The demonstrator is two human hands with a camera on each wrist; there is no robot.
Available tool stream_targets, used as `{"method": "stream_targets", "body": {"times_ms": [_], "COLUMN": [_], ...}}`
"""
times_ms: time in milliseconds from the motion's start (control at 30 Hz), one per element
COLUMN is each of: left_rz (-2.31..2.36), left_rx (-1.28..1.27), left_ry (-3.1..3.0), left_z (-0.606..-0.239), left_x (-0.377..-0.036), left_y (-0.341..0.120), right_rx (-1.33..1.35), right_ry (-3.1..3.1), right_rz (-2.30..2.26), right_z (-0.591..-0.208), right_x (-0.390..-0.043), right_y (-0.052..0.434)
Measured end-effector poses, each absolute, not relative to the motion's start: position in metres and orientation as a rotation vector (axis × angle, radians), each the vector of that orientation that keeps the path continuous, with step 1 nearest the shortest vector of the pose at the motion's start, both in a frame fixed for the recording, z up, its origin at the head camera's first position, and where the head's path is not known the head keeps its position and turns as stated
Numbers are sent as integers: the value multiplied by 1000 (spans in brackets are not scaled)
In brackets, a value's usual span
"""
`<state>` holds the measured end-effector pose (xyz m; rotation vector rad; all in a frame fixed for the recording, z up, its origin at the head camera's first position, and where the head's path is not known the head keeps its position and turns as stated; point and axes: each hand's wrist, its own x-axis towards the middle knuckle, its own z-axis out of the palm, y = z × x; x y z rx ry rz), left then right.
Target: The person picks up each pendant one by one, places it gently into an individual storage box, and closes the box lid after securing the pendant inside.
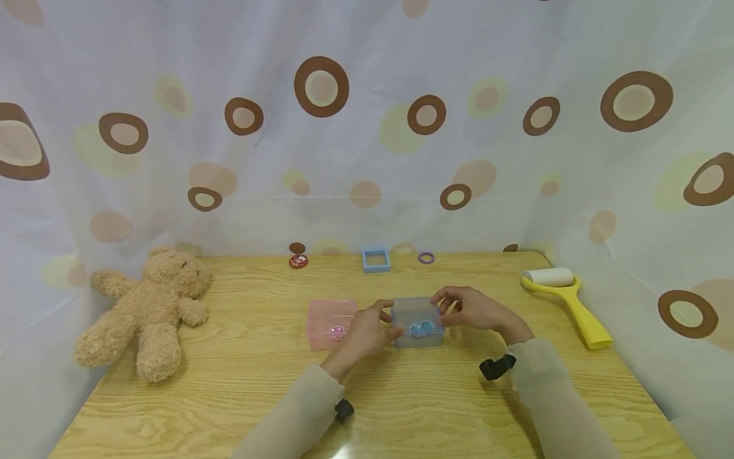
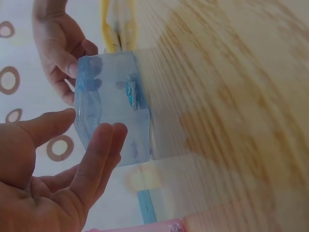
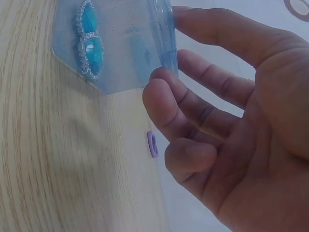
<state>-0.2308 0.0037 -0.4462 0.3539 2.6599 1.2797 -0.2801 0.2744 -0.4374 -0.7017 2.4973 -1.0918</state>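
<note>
The wooden table [image 1: 229, 408] bears a teddy bear [image 1: 146, 309], blue box [image 1: 418, 322], pink box [image 1: 329, 322] — and a lint roller [image 1: 564, 296].

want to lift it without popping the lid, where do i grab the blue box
Grip the blue box by its two short end walls, coming in from left and right, as the left hand and right hand do. It sits flat on the table, and its straight, flat sides suit opposed fingers.
</note>
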Motion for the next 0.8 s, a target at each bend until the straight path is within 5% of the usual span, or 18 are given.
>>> {"method": "stream_targets", "body": {"times_ms": [800], "left_rz": [1275], "left_rx": [478], "left_ry": [2642], "left_z": [-422], "left_x": [-226], "left_y": [-18], "right_rx": [-660], "right_ry": [2668], "right_rz": [-1046], "right_z": [-417], "right_x": [-282], "right_y": [294]}}
